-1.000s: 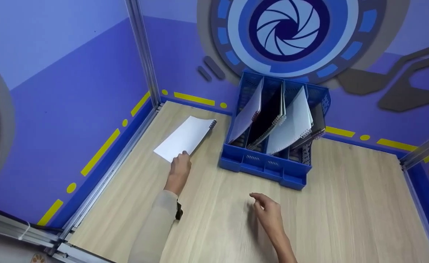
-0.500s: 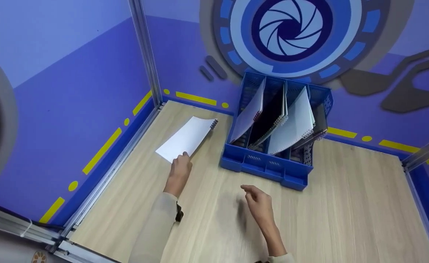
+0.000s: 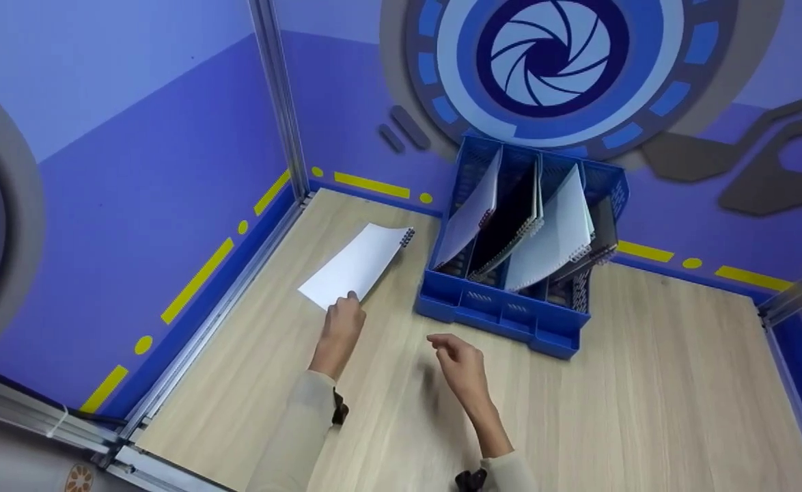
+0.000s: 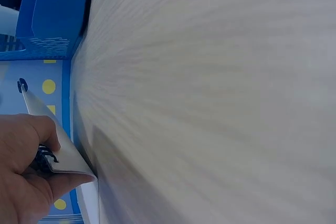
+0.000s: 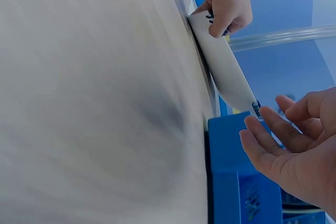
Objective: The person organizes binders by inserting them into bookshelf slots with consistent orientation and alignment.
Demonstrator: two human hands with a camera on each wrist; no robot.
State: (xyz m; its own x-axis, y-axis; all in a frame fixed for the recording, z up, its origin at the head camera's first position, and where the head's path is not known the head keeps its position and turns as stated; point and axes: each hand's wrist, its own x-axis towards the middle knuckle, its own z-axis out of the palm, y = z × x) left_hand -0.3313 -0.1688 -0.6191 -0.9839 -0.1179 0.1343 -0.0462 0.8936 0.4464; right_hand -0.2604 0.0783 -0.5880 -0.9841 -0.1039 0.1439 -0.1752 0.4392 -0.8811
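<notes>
A white spiral-bound notebook [image 3: 356, 265] is tilted up off the table, left of the blue rack. My left hand [image 3: 343, 324] pinches its near corner at the bound edge; in the left wrist view the thumb and fingers of that hand [image 4: 23, 166] close over the dark coil. Over the table in front of the rack, my right hand [image 3: 461, 363] holds nothing. Its fingers are loosely bent and spread in the right wrist view, apart from the notebook [image 5: 223, 61].
A blue divided file rack [image 3: 503, 321] stands against the back wall. Several spiral notebooks lean in its slots, among them a white one [image 3: 555, 232] and a black one [image 3: 507, 222]. Metal framing [image 3: 216, 321] borders the wooden table [image 3: 674, 383] on the left.
My right hand has moved left and slightly forward, toward the notebook. The left hand keeps its grip on the notebook, nearly still. The whole head view has shifted slightly right.
</notes>
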